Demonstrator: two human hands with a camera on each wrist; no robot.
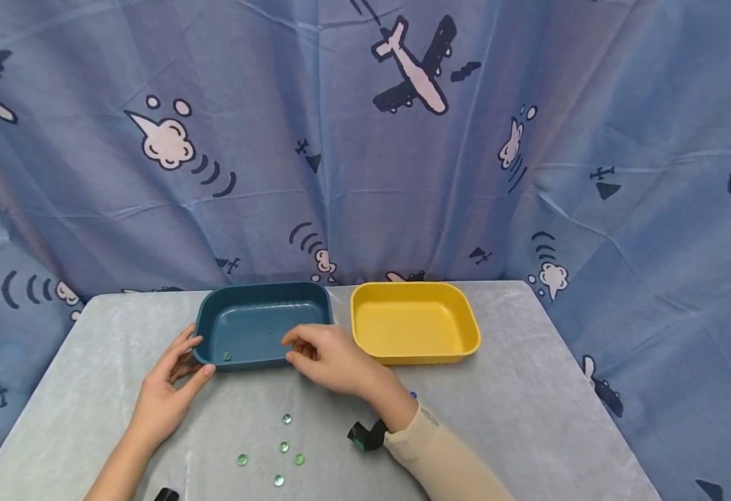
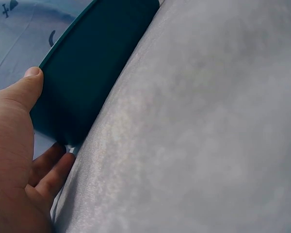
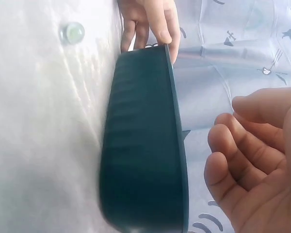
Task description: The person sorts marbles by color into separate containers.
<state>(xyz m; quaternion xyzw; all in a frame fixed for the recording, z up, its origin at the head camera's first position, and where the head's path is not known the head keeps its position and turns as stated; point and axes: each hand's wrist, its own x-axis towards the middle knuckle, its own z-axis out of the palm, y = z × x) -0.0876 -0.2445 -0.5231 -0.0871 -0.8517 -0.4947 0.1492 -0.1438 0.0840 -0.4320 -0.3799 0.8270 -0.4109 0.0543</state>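
A dark teal tray (image 1: pixel 265 291) stands at the back of the table, left of the middle. My left hand (image 1: pixel 168 400) holds its front left corner, the thumb on the rim in the left wrist view and the fingers round the side. Above the front right rim hovers my right hand (image 1: pixel 334 358); its fingers are loosely bent, and nothing shows between them in the right wrist view. A green glass bead (image 1: pixel 227 356) lies inside the tray near the front left. Several more green glass beads (image 1: pixel 284 447) are scattered on the table in front of it.
Right of the teal tray stands a yellow tray (image 1: pixel 415 358). A small blue bead (image 1: pixel 413 394) peeks out beside my right forearm. The grey-white cloth (image 1: pixel 528 417) covers the table, and a blue patterned curtain (image 1: pixel 246 139) hangs behind and at the sides.
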